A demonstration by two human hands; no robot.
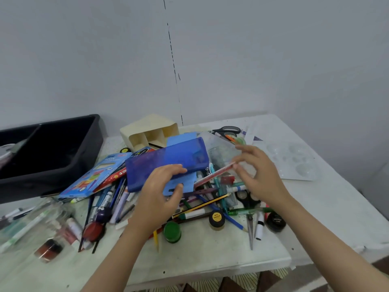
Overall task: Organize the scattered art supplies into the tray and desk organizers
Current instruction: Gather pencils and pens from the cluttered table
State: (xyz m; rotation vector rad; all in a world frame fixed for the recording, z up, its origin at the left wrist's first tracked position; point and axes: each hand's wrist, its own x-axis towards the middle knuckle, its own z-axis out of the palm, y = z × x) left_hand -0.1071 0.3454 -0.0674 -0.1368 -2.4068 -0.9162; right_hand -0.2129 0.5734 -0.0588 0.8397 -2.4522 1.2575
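Head view:
Left hand (162,192): fingers curled over the near edge of a dark blue case (166,163), thumb beneath; it grips the case above the heap.
Right hand (260,175): fingertips pinched on a red pencil (214,173), just right of the case.
Supplies (210,205): pens, pencils, paint pots and scissors heaped mid-table (210,256).
Black tray (50,152): at the table's far-left edge.
Cream organizer (149,131): tipped on its side behind the heap, by the far edge.
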